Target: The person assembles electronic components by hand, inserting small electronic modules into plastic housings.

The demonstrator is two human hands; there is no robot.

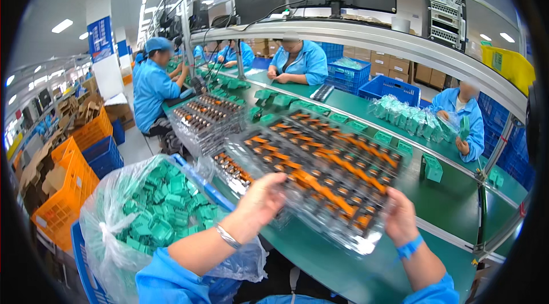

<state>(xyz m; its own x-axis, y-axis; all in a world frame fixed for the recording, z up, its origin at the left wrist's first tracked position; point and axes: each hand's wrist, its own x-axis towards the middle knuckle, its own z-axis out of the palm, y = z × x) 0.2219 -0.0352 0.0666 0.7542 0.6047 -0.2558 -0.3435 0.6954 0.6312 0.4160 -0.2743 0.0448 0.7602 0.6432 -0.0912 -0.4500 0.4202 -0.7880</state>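
A clear plastic blister tray (357,241) filled with rows of small black-and-orange parts is held up over the green bench, tilted and slightly blurred. My left hand (260,204) grips its near left edge, fingers closed on the rim. At the right end, my right hand (400,218) pinches the other edge. Behind and left of it, a stack of similar trays (203,118) with parts stands on the bench. Another filled tray (231,168) lies partly hidden beneath the held one.
A clear bag of green plastic housings (171,195) sits in a blue crate (86,270) at my left. Green housings (357,126) line the bench beyond. Co-workers in blue sit opposite, one (460,115) beside bagged housings (409,118). A metal shelf rail (366,30) crosses overhead.
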